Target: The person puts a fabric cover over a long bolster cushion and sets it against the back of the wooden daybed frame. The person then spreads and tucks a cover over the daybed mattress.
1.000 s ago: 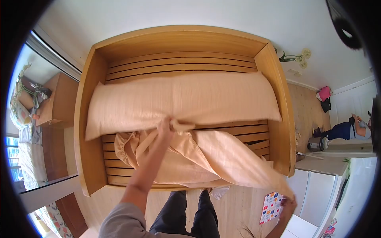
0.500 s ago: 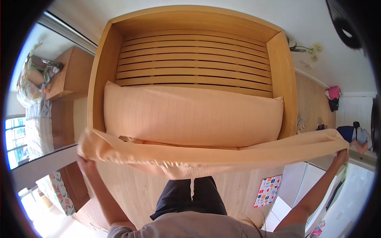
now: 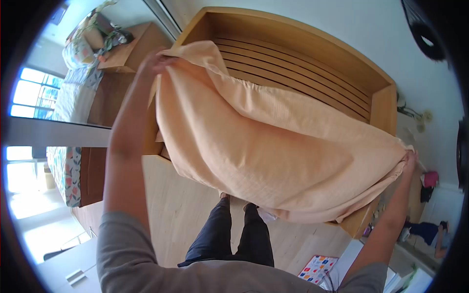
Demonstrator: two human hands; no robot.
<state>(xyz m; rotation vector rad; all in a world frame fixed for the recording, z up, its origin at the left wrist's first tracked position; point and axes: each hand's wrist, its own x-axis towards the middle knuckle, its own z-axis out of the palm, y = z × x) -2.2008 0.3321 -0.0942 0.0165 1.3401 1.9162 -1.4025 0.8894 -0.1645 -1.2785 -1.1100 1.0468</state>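
A peach cloth cover [image 3: 273, 151] with a gathered, elastic-looking edge is stretched between my two hands over the wooden sofa frame [image 3: 293, 32]. My left hand [image 3: 160, 62] is closed on its upper left corner, raised beside the frame's left end. At the right end, my right hand [image 3: 409, 159] grips the other corner. The cloth sags between them and hangs over the frame's near edge. Bare slats [image 3: 298, 80] show behind it. The peach cushion seen earlier on the slats is almost entirely hidden beneath the cloth.
A cardboard-brown cabinet [image 3: 139, 46] and a bed [image 3: 73, 105] stand to the left beyond a glass partition. A patterned mat [image 3: 317, 268] lies on the floor at lower right. Another person [image 3: 430, 234] is at the far right, near a pink bag [image 3: 430, 179].
Both hands have moved forward, the left one much higher and farther. The bunched cover has spread out over the sofa frame and cushion. My view has turned, tilting the frame.
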